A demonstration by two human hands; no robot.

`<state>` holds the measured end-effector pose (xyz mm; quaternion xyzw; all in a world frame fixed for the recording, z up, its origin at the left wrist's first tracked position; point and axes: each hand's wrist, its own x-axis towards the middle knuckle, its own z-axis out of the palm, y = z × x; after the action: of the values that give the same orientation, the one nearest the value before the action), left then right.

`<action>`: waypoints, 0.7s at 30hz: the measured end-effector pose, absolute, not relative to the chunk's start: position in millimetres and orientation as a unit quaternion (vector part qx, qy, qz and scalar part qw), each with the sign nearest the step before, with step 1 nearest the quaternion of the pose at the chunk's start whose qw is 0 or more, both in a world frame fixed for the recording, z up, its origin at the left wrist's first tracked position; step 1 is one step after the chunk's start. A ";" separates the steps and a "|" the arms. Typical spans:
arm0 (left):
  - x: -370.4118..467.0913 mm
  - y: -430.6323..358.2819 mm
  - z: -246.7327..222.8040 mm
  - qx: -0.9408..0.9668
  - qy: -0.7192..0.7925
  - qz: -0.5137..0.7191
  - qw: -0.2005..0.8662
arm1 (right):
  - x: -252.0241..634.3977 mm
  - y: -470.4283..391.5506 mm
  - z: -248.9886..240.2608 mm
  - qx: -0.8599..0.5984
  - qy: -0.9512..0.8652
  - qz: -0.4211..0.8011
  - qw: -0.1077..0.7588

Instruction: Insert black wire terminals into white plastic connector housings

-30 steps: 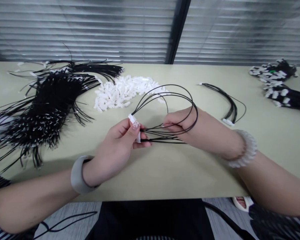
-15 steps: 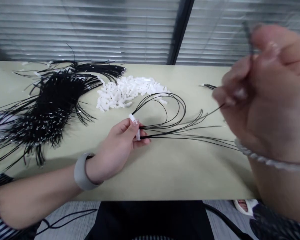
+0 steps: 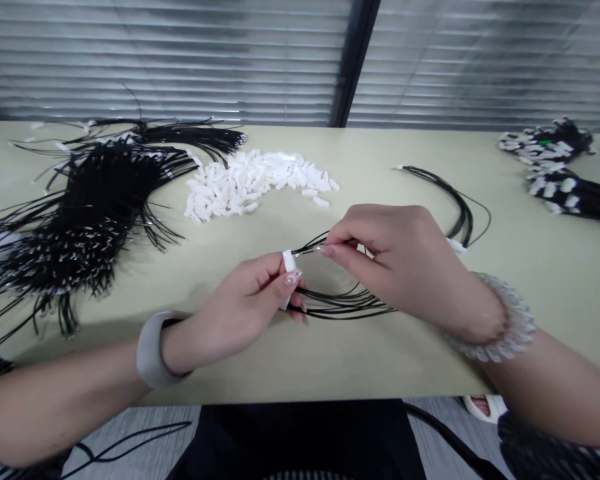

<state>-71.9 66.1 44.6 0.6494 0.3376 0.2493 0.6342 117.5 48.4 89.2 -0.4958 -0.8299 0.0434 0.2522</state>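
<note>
Between the thumb and fingers of my left hand [image 3: 260, 290] is a white plastic connector housing [image 3: 289, 261], held over the table. Several thin black wires [image 3: 340, 307] run out of its right side and curve round in a loop. My right hand [image 3: 395, 260] is closed in a pinch on a black wire close to the upper end of the housing. The tip of that wire is at or just beside the housing; whether it sits inside, I cannot tell. My right fingers and palm hide part of the loop.
A large heap of black wires [image 3: 115, 193] with metal ends lies on the left. Loose white housings [image 3: 250, 180] are piled at the back middle. A wired bundle [image 3: 463, 207] lies behind my right hand, and bundled harnesses [image 3: 555, 160] sit at the far right by the blinds.
My right hand has come down and left from high on the right, bringing a wire end to the housing. My left hand has shifted slightly right and down with the housing.
</note>
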 end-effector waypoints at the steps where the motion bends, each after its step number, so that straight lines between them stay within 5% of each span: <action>1: -72.1 65.9 44.9 0.650 0.335 0.247 0.636 | 116.8 48.3 88.8 -0.494 -0.831 0.043 0.251; 15: -74.4 65.7 42.7 0.664 0.306 0.217 0.647 | 109.9 50.2 76.2 -0.440 -0.861 -0.033 0.253; 19: -71.4 66.3 41.7 0.589 0.360 0.295 0.661 | 115.0 48.3 83.1 -0.432 -0.824 -0.090 0.354; 21: -70.4 67.3 39.2 0.548 0.379 0.338 0.665 | 118.5 46.5 87.7 -0.447 -0.833 -0.084 0.316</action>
<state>-70.4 67.3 39.2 0.5475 0.3790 0.3384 0.6649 118.5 46.5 87.7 -0.4467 -0.8329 -0.0840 0.3158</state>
